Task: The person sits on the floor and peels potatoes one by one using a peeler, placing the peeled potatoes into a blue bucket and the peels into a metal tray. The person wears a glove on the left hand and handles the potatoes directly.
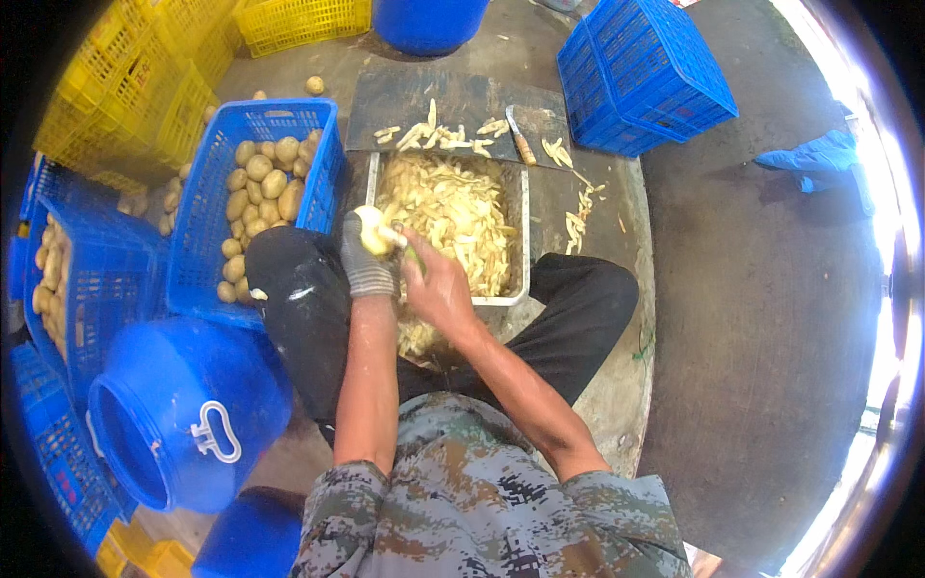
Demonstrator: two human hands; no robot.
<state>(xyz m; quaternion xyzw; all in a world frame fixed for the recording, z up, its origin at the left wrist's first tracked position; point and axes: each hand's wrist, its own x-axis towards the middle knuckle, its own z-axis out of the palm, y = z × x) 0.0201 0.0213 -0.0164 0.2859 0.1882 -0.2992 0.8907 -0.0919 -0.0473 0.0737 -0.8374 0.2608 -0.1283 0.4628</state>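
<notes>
My left hand, in a grey knit glove, grips a pale, peeled-looking potato. In my bare right hand is a peeler with a green handle, its head at the potato's side and partly hidden by my fingers. Both hands are over the left part of a rectangular metal tray between my knees. Potato peelings are heaped inside it. To the left of my knee, a blue plastic crate holds unpeeled potatoes.
Beyond the tray lies a dark board with scattered peelings and a wooden-handled knife. Blue crates stand at the far right, yellow crates at the far left. A blue plastic drum lies tilted on my left. At right, a person's blue-clad leg shows.
</notes>
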